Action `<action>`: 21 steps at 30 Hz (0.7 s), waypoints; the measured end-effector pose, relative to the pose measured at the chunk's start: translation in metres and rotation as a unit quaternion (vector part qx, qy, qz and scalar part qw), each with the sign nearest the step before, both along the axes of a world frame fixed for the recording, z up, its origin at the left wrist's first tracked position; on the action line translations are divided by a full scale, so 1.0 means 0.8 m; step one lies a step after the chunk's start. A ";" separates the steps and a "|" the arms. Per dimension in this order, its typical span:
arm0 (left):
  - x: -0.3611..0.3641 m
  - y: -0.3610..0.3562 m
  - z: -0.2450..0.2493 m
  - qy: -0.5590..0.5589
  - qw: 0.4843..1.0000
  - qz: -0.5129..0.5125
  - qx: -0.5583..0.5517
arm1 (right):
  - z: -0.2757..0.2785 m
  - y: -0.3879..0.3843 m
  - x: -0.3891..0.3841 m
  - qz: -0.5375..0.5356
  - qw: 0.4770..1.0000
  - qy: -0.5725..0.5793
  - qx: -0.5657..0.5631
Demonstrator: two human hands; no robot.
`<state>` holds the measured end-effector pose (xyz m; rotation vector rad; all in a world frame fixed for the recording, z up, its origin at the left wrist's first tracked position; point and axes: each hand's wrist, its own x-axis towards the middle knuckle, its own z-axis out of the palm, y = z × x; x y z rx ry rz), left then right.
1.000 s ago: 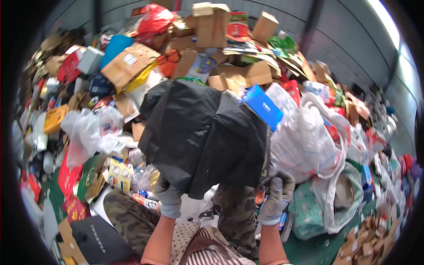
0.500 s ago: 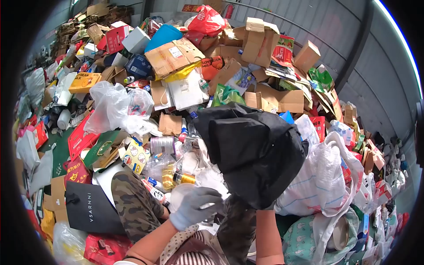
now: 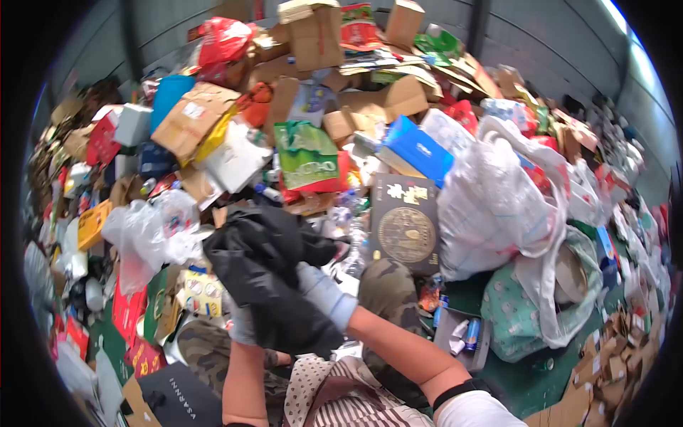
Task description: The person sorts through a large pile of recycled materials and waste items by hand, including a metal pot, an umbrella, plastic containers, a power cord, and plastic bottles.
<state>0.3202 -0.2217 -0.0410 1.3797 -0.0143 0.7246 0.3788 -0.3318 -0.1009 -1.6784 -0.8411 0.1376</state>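
Observation:
A crumpled black cloth or bag [image 3: 267, 263] hangs in front of my knees, between my two gloved hands. My left hand [image 3: 242, 324] is at its lower left side, with the fingers mostly behind the black material. On the right side, my right hand [image 3: 326, 293] presses against the black material, fingers wrapped into its folds. A dark box with a round gold design [image 3: 405, 224] lies just beyond my right knee. To the left of the black item is a pale plastic bag [image 3: 153, 228].
A high pile of cardboard [image 3: 313, 35], bags and boxes rises ahead. At the right stand a big white woven bag [image 3: 491, 206] and a teal patterned bag [image 3: 509, 313]. A dark VSARNNI bag [image 3: 181, 398] lies at the lower left. Green floor [image 3: 530, 384] shows at the lower right.
The black item has moved left and down, and now both hands are on it. My right hand, hidden before, now shows. The view has turned right, revealing the dark box and a blue box.

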 end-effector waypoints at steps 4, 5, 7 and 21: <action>0.018 -0.008 -0.010 0.049 0.998 -0.039 0.015 | 0.081 -0.071 -0.029 -0.024 0.983 -0.168 -0.069; 0.023 -0.013 -0.009 0.058 0.997 -0.055 0.024 | 0.084 -0.090 -0.032 -0.086 0.977 -0.194 0.003; 0.033 -0.031 -0.005 0.072 0.992 -0.095 0.042 | 0.078 -0.105 -0.029 -0.167 0.969 -0.164 0.081; 0.103 -0.113 0.013 0.059 0.936 -0.301 0.174 | 0.041 -0.338 -0.068 -0.344 0.798 0.265 0.417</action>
